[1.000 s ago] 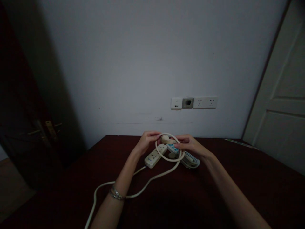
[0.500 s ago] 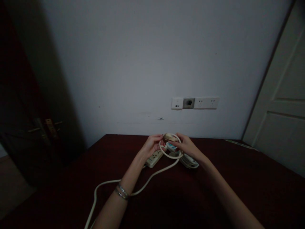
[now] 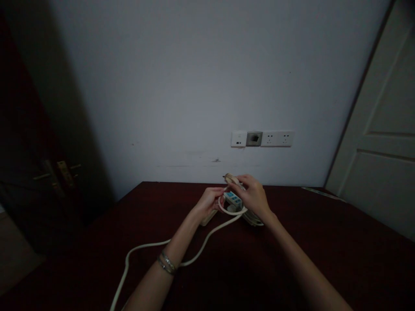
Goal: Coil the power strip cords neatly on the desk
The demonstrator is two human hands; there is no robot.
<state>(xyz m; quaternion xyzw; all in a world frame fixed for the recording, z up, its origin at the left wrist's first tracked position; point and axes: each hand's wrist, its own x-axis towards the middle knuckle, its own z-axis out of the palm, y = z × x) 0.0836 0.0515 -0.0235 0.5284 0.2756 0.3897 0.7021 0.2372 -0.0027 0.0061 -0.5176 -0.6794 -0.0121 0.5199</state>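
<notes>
My right hand (image 3: 251,191) grips a cream power plug (image 3: 231,179), its metal prongs pointing left. Pinched in the fingers of my left hand (image 3: 210,202) is the white cord (image 3: 207,244), which bends in a small loop between the hands and then trails down to the left over the table. Behind the left hand lies a cream power strip (image 3: 209,218), mostly hidden. Under the hands sits a second power strip (image 3: 232,198) with blue sockets, and a bundle of coiled cord (image 3: 253,219) lies below my right hand.
The dark red tabletop (image 3: 292,242) reaches back to the pale wall. Wall sockets (image 3: 277,138) and a grey switch plate (image 3: 254,138) are set above its far edge. A white door (image 3: 385,129) stands at right, a dark door with a handle (image 3: 65,172) at left.
My right hand has lifted the plug slightly and turned it so the prongs show. The cord loop between the hands has become smaller, and the left hand now pinches the cord.
</notes>
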